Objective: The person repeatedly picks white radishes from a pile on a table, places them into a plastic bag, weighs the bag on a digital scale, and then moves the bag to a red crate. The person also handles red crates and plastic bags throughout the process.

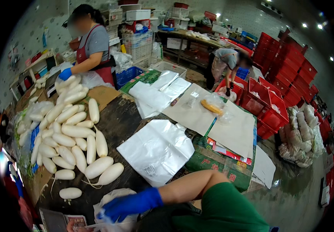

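My right hand (129,204), in a blue glove, reaches in from the right over a whitish plastic bag (116,194) at the table's near edge, its fingers on thin clear plastic. At the bottom edge, bare fingertips of my left hand (78,227) show beside a dark flat case with a printed card (77,220); most of that hand is cut off. Left of centre lies a large pile of white radishes (68,136), with one short radish (70,193) apart from it. A stack of flat white plastic bags (156,149) lies on the dark tabletop (132,124).
Across the table a person in a red apron (92,52) touches radishes with a blue glove. Another person (226,62) bends over red crates (259,95). Cardboard sheets (230,130) cover green cartons (204,156) at right. Bagged produce (300,136) stands on the wet floor.
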A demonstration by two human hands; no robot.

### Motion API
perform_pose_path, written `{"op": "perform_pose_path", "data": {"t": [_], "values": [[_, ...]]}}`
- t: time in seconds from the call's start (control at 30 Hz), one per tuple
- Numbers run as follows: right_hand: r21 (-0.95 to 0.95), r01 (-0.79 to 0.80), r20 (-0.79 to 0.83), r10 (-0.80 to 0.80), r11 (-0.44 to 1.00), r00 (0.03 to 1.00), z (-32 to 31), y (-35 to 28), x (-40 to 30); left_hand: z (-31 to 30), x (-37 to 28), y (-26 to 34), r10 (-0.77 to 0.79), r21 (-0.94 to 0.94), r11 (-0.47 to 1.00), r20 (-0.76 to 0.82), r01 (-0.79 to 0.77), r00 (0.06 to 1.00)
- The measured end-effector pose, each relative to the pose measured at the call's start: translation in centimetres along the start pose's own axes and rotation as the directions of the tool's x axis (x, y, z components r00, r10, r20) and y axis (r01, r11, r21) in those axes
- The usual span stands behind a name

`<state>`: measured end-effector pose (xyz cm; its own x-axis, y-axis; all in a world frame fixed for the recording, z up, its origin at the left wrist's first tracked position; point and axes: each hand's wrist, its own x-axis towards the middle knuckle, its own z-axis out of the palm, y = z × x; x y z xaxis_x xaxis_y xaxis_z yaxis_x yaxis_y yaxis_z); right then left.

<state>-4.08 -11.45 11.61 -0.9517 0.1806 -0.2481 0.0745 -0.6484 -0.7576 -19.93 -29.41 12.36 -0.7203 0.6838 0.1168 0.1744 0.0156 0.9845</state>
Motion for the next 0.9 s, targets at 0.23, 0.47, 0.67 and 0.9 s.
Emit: {"op": "perform_pose_path", "data": {"t": [0.23, 0.47, 0.67, 0.9], "values": [[-0.694, 0.263, 0.400, 0.056, 0.671, 0.915, -2.6, 5.6, 4.5, 0.1, 1.2, -1.0, -0.437, -0.049, 0.870, 0.383, 0.490, 0.814], [-0.846, 0.451, 0.473, 0.010, 0.285, 0.881, -6.6, 9.2, 2.4, -7.2, 5.1, -13.6, -0.301, -0.254, 0.843, 0.506, 0.473, 0.808], [-0.809, 0.584, 0.435, -0.597, 0.070, 0.674, -4.1, 6.4, 0.7, 2.2, 4.4, 3.6, -0.376, -0.310, 0.820, 0.344, 0.482, 0.860], [-0.869, 0.485, 0.403, -0.716, -0.104, 0.569, -3.9, 2.9, -1.6, 7.7, 4.6, 9.7, 0.184, -0.389, 0.918, 0.587, 0.076, 0.788]]}}
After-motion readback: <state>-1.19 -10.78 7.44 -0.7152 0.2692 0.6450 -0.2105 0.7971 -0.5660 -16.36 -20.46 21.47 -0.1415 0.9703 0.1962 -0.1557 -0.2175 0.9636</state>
